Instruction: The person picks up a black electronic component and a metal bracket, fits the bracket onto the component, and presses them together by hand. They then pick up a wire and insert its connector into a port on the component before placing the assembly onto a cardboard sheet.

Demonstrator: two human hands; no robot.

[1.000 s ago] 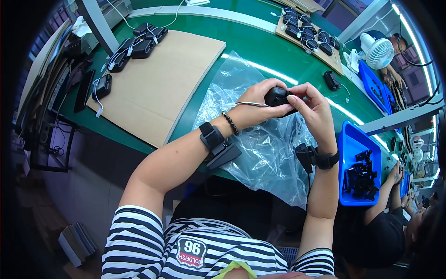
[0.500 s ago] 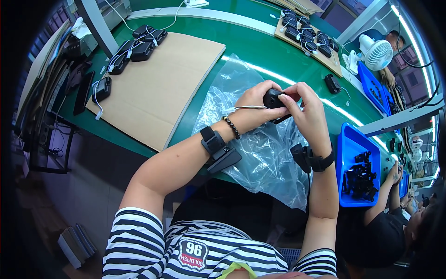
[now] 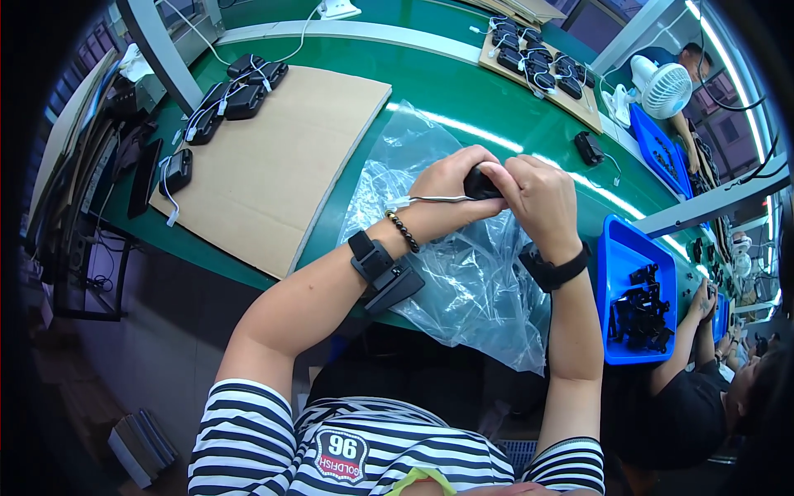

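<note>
My left hand is closed round a small black plastic device with a rounded end. A thin white cable leaves the device and runs back over my left wrist to a white plug. From the other side my right hand grips the same device, thumb pressed against it and fingers curled; they hide much of it. Both hands are above a crumpled clear plastic bag on the green table.
At the left, a cardboard sheet bears several cabled black devices. More lie on a board at the far right, near a lone one. A blue bin of black parts stands right; co-workers and a white fan are beyond.
My right hand has turned and curled its fingers more tightly over the device, covering more of it. My left hand keeps its hold. The whole view has shifted slightly.
</note>
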